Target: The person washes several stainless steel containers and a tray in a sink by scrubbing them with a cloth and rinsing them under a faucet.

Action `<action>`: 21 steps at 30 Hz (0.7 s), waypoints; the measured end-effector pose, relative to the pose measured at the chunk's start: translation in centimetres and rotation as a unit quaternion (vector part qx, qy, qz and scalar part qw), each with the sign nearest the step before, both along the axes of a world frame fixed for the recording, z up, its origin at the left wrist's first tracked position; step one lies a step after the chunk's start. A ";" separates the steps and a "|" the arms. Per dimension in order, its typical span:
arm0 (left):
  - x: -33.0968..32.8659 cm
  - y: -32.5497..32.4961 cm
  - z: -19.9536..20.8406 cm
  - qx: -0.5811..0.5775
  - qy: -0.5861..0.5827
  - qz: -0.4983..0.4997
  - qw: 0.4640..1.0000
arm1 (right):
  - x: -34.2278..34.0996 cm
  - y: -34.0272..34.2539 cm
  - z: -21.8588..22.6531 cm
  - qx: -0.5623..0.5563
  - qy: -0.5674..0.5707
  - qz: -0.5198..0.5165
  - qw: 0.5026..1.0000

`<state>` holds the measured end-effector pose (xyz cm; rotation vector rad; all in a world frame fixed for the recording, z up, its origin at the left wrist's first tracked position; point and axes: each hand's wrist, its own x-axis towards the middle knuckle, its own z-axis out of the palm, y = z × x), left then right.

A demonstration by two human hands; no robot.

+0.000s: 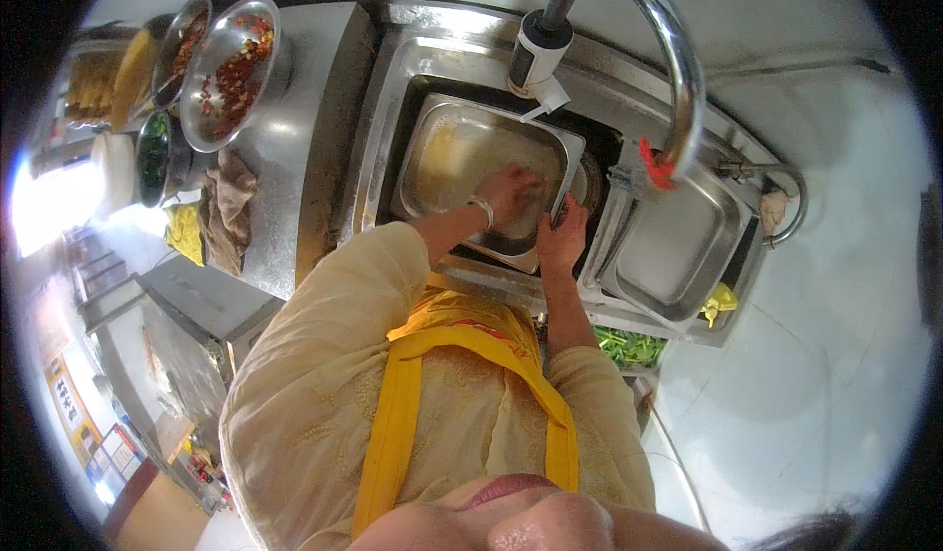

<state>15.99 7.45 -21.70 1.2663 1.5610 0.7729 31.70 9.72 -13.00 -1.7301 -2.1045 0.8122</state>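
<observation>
A rectangular steel pan (575,141) sits tilted in the sink basin, with cloudy, yellowish water in it. My left hand (508,193), a bracelet at its wrist, reaches down into that water. Its fingers are blurred and partly hidden, so whether they hold anything does not show. At the pan's right side, my right hand (561,233) grips the rim, with its fingers bent over the edge. Part of a round metal vessel (592,183) shows beneath the pan on the right.
A curved chrome faucet (688,70) arches over the sink. Right of the basin lies another steel pan (678,247), with a yellow cloth (720,303) by it. On the left counter stand a bowl of chopped red peppers (211,114) and a brown rag (228,202). Greens (629,347) lie below the sink.
</observation>
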 end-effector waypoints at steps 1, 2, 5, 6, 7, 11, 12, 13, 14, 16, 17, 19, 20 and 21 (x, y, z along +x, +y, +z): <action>0.3 -2.2 -5.1 -0.027 -0.185 0.024 0.982 | -0.6 0.0 0.3 0.024 0.004 0.012 1.000; 0.5 -3.0 -5.2 -0.033 -0.192 -0.004 0.981 | -0.6 -0.1 0.4 0.051 0.002 0.007 0.999; -0.6 -4.3 3.5 -0.006 0.160 -0.168 0.973 | -0.1 0.0 0.8 0.061 -0.018 -0.019 0.998; -1.2 -5.3 2.8 -0.005 0.158 -0.167 0.973 | -0.3 0.0 0.9 0.060 -0.015 -0.011 0.998; -1.6 -6.3 1.5 -0.004 0.153 -0.169 0.974 | -0.3 -0.1 0.9 0.059 -0.016 -0.005 0.998; -4.5 -6.5 1.6 -0.092 -0.036 -0.155 0.983 | -0.3 0.2 1.9 0.016 -0.050 -0.024 0.998; -5.9 -6.8 0.0 -0.196 -0.144 -0.068 0.968 | -0.5 0.3 2.2 0.008 -0.054 -0.025 0.998; -7.4 -7.3 -3.1 -0.293 -0.249 0.024 0.923 | -0.7 0.3 2.3 0.000 -0.058 -0.024 0.998; -8.6 -6.6 -4.0 -0.311 -0.265 0.070 0.910 | -0.7 0.4 2.3 -0.017 -0.064 -0.031 0.997; -11.0 -4.6 -3.9 -0.267 -0.207 0.129 0.932 | -0.7 0.8 2.1 -0.048 -0.077 -0.041 0.995; -12.2 -3.1 -2.9 -0.206 -0.132 0.135 0.960 | -0.5 1.2 2.0 -0.044 -0.078 -0.038 0.995; -13.8 0.0 2.9 -0.013 0.202 -0.033 0.979 | 0.0 1.0 2.4 -0.044 -0.086 -0.035 0.995; -14.7 1.4 6.3 0.124 0.440 -0.196 0.868 | 0.1 1.0 2.6 -0.053 -0.090 -0.033 0.994; -15.4 2.1 6.3 0.138 0.468 -0.202 0.849 | -0.1 1.2 2.8 -0.060 -0.093 -0.024 0.994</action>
